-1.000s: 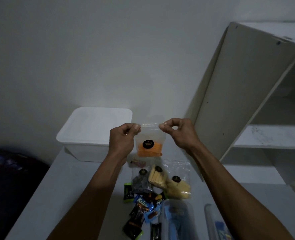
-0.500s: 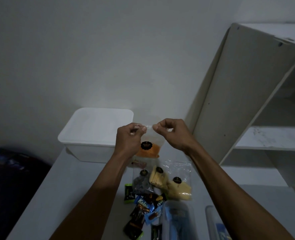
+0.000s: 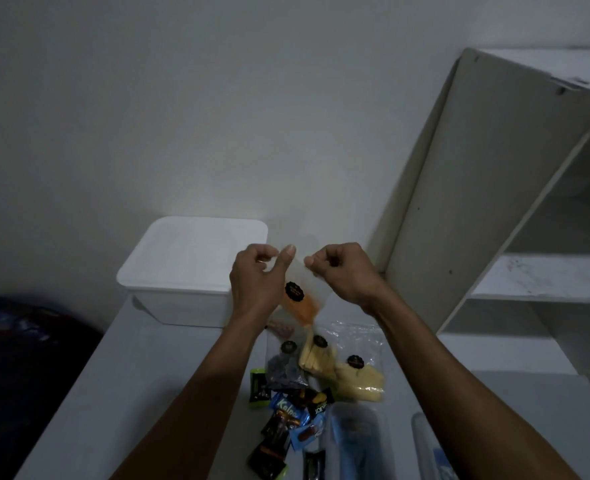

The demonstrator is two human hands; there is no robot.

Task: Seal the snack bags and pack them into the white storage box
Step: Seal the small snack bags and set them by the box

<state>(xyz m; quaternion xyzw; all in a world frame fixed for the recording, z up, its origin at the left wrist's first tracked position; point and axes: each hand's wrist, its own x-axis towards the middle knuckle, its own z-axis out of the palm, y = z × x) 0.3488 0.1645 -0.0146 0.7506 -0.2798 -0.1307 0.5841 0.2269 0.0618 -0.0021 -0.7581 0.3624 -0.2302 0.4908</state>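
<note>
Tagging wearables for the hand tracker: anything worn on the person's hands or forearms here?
Nothing visible. Both forearms are bare up to the bottom frame edge, no sleeves showing. The left hand and right hand have no gloves, and no watch, bracelet or ring can be made out. Lighting is dim, so a thin ring could go unseen.

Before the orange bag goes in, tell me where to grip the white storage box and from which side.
Grip the white storage box under the overhanging rim of its lid, at the two short ends, one hand each side. Its walls taper smooth below, so the lip looks the surest hold. Both hands now pinch the orange snack bag.
</note>
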